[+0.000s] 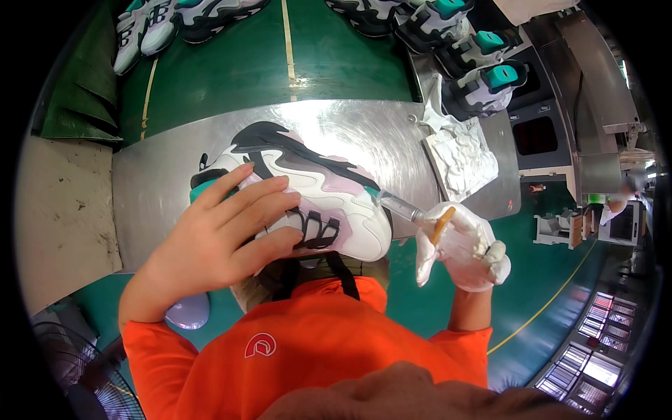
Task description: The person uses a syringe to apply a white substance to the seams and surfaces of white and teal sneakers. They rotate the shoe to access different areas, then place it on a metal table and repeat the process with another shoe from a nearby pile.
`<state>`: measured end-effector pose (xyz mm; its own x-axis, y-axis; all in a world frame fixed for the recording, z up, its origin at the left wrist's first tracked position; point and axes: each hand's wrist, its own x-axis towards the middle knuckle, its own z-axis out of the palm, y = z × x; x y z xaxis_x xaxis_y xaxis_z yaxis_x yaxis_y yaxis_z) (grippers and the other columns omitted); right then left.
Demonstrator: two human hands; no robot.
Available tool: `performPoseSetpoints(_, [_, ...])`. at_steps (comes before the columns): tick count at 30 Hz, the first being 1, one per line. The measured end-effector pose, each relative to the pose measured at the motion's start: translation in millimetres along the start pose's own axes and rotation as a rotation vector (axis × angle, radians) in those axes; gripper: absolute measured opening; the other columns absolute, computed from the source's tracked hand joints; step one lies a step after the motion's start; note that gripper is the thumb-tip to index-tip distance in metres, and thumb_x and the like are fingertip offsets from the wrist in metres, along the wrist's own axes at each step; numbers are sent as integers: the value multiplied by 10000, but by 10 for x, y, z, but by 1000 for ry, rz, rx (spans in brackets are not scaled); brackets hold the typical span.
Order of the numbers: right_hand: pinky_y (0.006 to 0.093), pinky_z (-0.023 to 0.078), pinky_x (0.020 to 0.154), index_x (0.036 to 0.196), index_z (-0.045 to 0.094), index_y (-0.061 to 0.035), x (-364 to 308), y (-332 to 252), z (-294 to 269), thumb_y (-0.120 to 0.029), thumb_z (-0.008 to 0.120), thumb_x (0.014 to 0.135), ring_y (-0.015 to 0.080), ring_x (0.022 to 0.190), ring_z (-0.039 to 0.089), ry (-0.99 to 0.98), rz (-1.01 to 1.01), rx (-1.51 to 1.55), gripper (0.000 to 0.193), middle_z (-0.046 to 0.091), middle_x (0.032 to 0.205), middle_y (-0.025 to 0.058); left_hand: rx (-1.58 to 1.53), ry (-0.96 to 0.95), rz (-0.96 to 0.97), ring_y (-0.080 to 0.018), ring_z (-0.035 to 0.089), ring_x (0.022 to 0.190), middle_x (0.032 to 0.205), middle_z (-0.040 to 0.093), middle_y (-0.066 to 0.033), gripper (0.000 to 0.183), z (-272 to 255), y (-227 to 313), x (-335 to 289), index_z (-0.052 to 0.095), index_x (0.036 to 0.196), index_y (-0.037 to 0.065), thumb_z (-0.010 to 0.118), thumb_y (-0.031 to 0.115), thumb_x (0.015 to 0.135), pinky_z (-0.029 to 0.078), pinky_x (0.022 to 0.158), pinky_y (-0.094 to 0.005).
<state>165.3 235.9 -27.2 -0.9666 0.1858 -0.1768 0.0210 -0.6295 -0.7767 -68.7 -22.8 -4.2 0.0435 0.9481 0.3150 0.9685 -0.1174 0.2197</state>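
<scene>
A white sneaker (pixel 364 227) with black, lilac and teal parts lies tilted on the metal table (pixel 161 161), its toe to the right. Spread across its laced upper, my bare left hand (pixel 234 220) holds it; the thumb is hard to tell. My right hand (pixel 465 245), in a white glove, grips a flat brush (pixel 399 205) with a pale, see-through look. The brush tip meets the sole edge near the toe. A tan-orange strip (pixel 442 225) shows at the gloved fingers, and I cannot make out what it is.
Crumpled white cloth (pixel 458 157) lies on a board to the right. Several more sneakers (pixel 483 91) stand at the far right, others (pixel 150 28) at the far left, by a green surface (pixel 210 84). A fan (pixel 77 364) is at the lower left.
</scene>
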Motion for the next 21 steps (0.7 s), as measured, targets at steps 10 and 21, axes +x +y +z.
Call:
performPoseSetpoints(10, [441, 575, 632, 1214, 411, 200, -137, 112, -183, -353, 797, 503, 376, 746, 662, -144, -33, 152, 979, 592, 931, 273, 9, -45, -15, -336, 587, 1151, 1180, 624, -133, 250, -48, 59, 93, 610, 935, 84, 675, 85, 693, 409, 1017, -503])
performPoseSetpoints(21, [444, 581, 656, 1233, 406, 184, -173, 352, -474, -369, 795, 513, 379, 748, 661, -263, -169, 348, 988, 577, 873, 274, 208, 90, -175, -342, 640, 1065, 1097, 660, -154, 256, 255, 518, 4, 656, 963, 90, 691, 78, 709, 481, 937, -494])
